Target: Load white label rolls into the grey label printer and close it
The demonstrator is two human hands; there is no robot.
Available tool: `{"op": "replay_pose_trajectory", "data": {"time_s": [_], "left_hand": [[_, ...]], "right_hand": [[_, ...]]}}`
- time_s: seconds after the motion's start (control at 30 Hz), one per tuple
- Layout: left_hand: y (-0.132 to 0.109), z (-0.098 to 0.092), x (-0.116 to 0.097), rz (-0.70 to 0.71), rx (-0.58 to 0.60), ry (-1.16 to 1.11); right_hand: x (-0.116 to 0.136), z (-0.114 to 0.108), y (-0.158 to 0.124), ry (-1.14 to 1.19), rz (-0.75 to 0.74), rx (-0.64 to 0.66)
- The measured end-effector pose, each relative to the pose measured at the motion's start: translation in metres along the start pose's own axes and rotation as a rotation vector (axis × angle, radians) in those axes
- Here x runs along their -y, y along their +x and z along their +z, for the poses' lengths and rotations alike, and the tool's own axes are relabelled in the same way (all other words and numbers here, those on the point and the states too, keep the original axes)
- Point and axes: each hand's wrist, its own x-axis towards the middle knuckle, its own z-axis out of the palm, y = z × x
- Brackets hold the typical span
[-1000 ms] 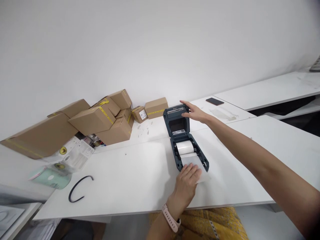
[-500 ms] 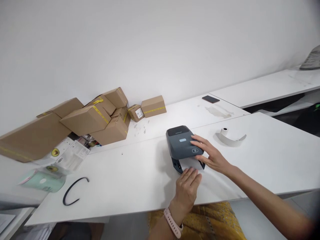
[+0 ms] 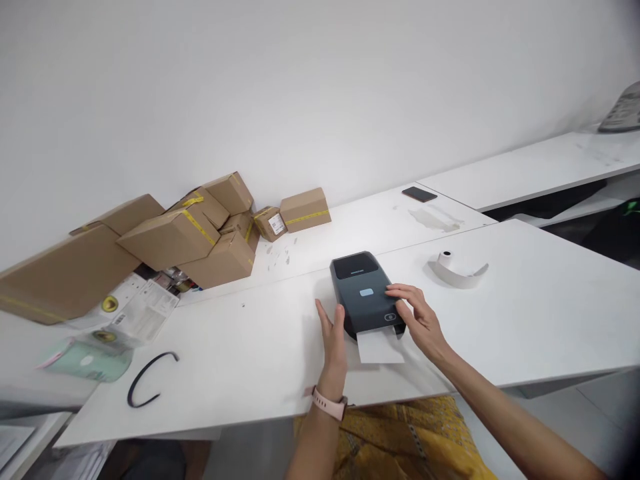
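Note:
A dark grey label printer (image 3: 361, 293) sits on the white table, its lid down or nearly down. A blank white label sheet (image 3: 381, 348) sticks out of its front slot. My left hand (image 3: 334, 337) is at the printer's left front side, fingers apart and pointing up, holding nothing. My right hand (image 3: 417, 317) lies against the right front edge of the lid, fingers extended over it; it grips nothing. To the right lies a small white paper roll (image 3: 446, 258) with a curled strip (image 3: 463, 276) trailing from it.
Stacked cardboard boxes (image 3: 165, 235) stand at the left back against the wall. A black headband (image 3: 143, 380) and a mint-green pouch (image 3: 87, 361) lie at left. A phone (image 3: 419, 194) rests at the back. The table's front edge is close to my lap.
The printer's lid has come down from its raised position. My left hand has left the paper at the front and moved to the printer's left side. The sheet's end now shows.

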Motion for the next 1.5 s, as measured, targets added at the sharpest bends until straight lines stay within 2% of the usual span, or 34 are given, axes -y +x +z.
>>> {"op": "replay_pose_trajectory", "data": {"time_s": [0.03, 0.1, 0.23, 0.33, 0.37, 0.47, 0.63, 0.73, 0.83, 0.93, 1.0, 1.07, 1.17, 1.23, 1.27, 1.33, 1.4, 1.43, 1.5], "left_hand": [[0.004, 0.004, -0.002, -0.068, 0.042, -0.041], [0.004, 0.012, -0.001, -0.087, 0.047, -0.068], [-0.027, 0.018, 0.02, 0.034, -0.152, -0.079], [-0.057, 0.015, 0.042, -0.034, -0.321, -0.047], [-0.065, 0.013, 0.048, -0.065, -0.326, -0.028], [-0.077, 0.015, 0.054, -0.146, -0.223, -0.063], [-0.079, 0.035, 0.035, -0.241, -0.039, -0.199], [-0.079, 0.04, 0.026, -0.24, 0.009, -0.234], [-0.076, 0.034, 0.024, -0.225, 0.04, -0.202], [-0.071, 0.025, 0.025, -0.246, 0.077, -0.16], [-0.068, 0.023, 0.025, -0.258, 0.082, -0.147], [-0.067, 0.022, 0.025, -0.254, 0.108, -0.126], [-0.067, 0.015, 0.022, -0.301, 0.281, 0.029], [-0.061, 0.004, 0.017, -0.277, 0.326, 0.207], [-0.054, -0.003, 0.013, -0.201, 0.25, 0.293], [-0.032, -0.014, 0.005, 0.038, 0.012, 0.351], [0.0, -0.02, -0.002, 0.23, -0.124, 0.355], [0.018, -0.02, -0.004, 0.297, -0.137, 0.363], [0.052, -0.014, -0.005, 0.364, -0.07, 0.407]], "right_hand": [[0.001, 0.005, -0.001, 0.029, 0.041, -0.032], [0.003, 0.011, -0.002, 0.071, 0.099, -0.054], [0.002, 0.014, -0.004, 0.092, 0.169, -0.026], [0.001, 0.011, -0.002, 0.092, 0.181, 0.016], [0.0, 0.01, 0.0, 0.091, 0.178, 0.035], [-0.001, 0.01, 0.006, 0.077, 0.151, 0.087], [0.013, 0.012, 0.031, 0.034, 0.11, 0.071], [0.029, 0.011, 0.063, 0.021, 0.155, 0.069], [0.036, 0.01, 0.105, 0.017, 0.178, 0.108], [0.027, 0.014, 0.143, 0.036, 0.151, 0.122], [0.015, 0.018, 0.157, 0.046, 0.109, 0.099], [0.003, 0.023, 0.16, 0.02, 0.064, 0.041], [-0.012, 0.028, 0.147, -0.073, 0.033, -0.028], [-0.019, 0.029, 0.134, -0.126, 0.038, -0.017], [-0.021, 0.029, 0.128, -0.147, 0.042, -0.002], [-0.024, 0.027, 0.122, -0.176, 0.042, 0.024], [-0.025, 0.026, 0.124, -0.188, 0.038, 0.038], [-0.026, 0.025, 0.127, -0.191, 0.041, 0.042], [-0.028, 0.026, 0.134, -0.192, 0.064, 0.046]]}}
